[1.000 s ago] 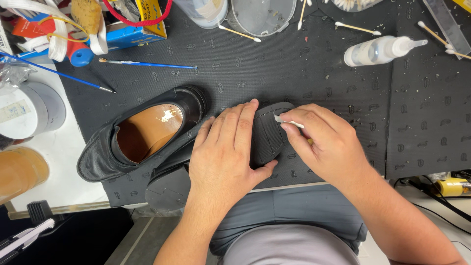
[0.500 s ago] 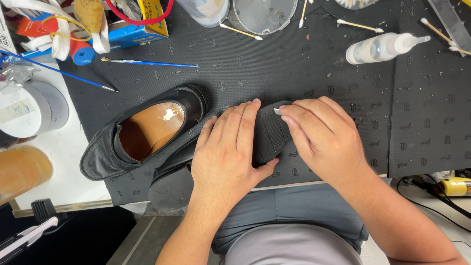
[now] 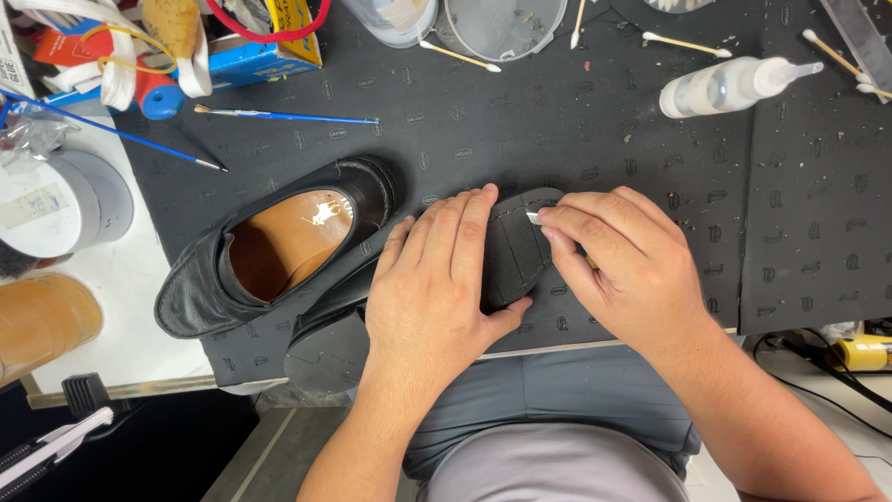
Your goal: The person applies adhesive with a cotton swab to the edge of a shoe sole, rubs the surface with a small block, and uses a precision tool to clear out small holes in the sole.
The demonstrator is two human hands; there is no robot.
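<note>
An upturned black shoe (image 3: 516, 246) is pinned sole-up on the black mat (image 3: 595, 121) by the left hand (image 3: 437, 288), laid flat and grasping it. A small white tool (image 3: 532, 218) is pinched in the right hand (image 3: 623, 270) at the sole's toe edge. For clean work, firm downward pressure should be kept and the tip guided slowly along the edge. 1 matching loafer (image 3: 269, 246) lies just beside.
</note>
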